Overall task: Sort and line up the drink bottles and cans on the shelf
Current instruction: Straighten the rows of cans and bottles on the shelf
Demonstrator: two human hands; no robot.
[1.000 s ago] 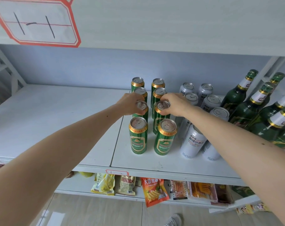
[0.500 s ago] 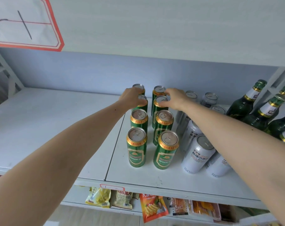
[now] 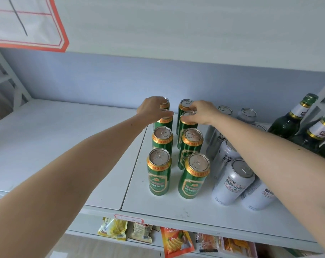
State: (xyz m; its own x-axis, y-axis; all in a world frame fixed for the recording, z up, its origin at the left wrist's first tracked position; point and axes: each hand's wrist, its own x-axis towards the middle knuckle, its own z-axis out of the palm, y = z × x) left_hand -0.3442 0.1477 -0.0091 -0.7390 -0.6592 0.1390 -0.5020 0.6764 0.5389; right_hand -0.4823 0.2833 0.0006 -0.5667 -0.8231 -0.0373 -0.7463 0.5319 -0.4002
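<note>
Both hands reach over the shelf (image 3: 55, 146) to the far end of two rows of green cans: the left hand (image 3: 154, 109) curls its fingers over the top of the third can in the left row (image 3: 164, 121), and the right hand (image 3: 200, 112) pinches the rim of the third can in the right row (image 3: 187, 123). Each appears closed on its can top, though the fingertips are partly hidden.

Nearest the shelf edge stand the front green cans (image 3: 159, 172), upright and close together, with the second pair just behind. To their right the white cans (image 3: 232, 181) lie partly under the right forearm, and dark green bottles (image 3: 292, 118) crowd the far right. At the very back one more green can sits behind each hand.

Risk, as I judge it: the right forearm passes just over the white cans and could tip one; nudging a gripped can sideways could knock its neighbour and topple the row.

Green labels carry Chinese characters, too small to read surely. White cans show "CRAFT". A sign (image 3: 25, 23) above bears hand-drawn strokes.
</note>
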